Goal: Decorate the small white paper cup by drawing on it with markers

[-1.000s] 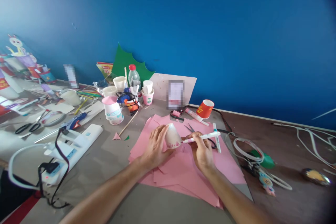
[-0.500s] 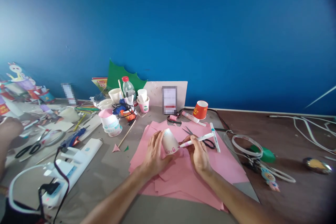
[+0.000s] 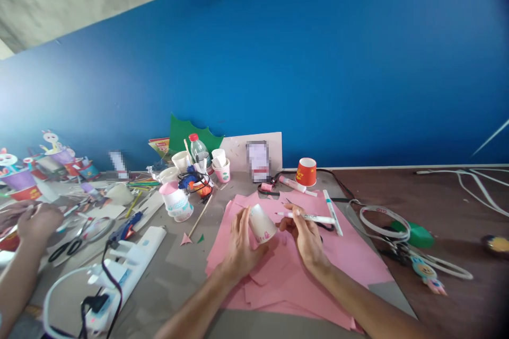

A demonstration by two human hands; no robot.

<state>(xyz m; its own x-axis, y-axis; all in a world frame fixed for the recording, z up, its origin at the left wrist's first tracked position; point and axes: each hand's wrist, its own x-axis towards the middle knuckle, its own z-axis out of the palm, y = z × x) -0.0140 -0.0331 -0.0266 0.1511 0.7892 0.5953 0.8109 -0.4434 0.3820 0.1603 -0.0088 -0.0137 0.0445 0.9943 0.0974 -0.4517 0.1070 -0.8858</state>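
My left hand (image 3: pixel 241 243) is wrapped around a white paper cup (image 3: pixel 262 222), which it keeps tilted above the pink paper sheets (image 3: pixel 278 280). Small pink drawings run along the cup's lower rim, with a bit of pale blue at its upper end. Between the fingers of my right hand (image 3: pixel 304 235) is a white marker (image 3: pixel 314 218), its pink tip pointing left, a little apart from the cup. Scissors (image 3: pixel 326 226) lie partly hidden behind my right hand. A teal-and-white marker (image 3: pixel 333 212) rests on the sheets to the right.
A red paper cup (image 3: pixel 306 172) stands near the wall. To the left are stacked cups (image 3: pixel 175 202), a bottle (image 3: pixel 199 151), a glue gun (image 3: pixel 126 226) and a power strip (image 3: pixel 135 259). Another person's hand (image 3: pixel 42 220) works at far left. Cables (image 3: pixel 384 222) lie at right.
The marker tip has moved from the cup's rim to slightly away from it. My view has tilted up, bringing a claw clip into sight at the top. Another person's arm has come in at left.
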